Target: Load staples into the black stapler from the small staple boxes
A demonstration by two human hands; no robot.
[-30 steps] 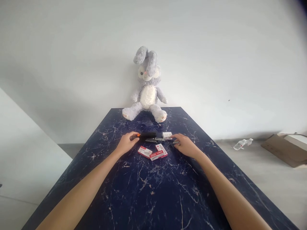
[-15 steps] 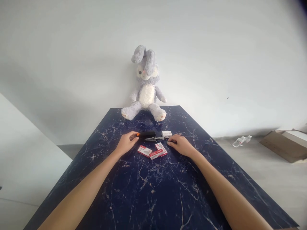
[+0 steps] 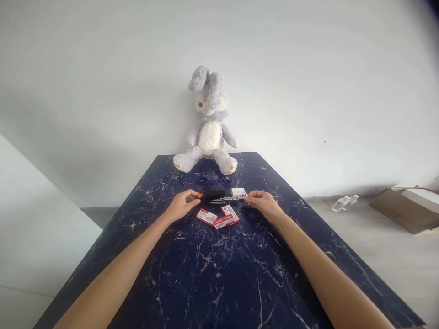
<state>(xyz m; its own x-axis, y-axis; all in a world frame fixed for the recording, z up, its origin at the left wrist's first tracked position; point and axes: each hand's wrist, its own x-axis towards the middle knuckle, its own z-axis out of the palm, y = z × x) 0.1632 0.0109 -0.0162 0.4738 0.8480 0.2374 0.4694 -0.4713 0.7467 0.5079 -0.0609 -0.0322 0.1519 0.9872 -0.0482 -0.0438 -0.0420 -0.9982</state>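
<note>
Between my hands is a black stapler with an orange end and a slim metal part stretching to the right along its near side. My left hand pinches the orange end between thumb and fingertips. At the other side, the fingertips of my right hand are closed on the right tip of the metal part. Just below lie red and white staple boxes: one on the left, one in front, one standing at an angle behind it. Behind the metal part sits a small white box.
A grey plush rabbit sits at the far edge of the dark blue marbled table, against the wall. On the floor to the right are clear plastic bottles and a cardboard box.
My right hand has closed on the right end of the metal part, which is slightly raised. The stapler has shifted a little to the right with my left hand.
</note>
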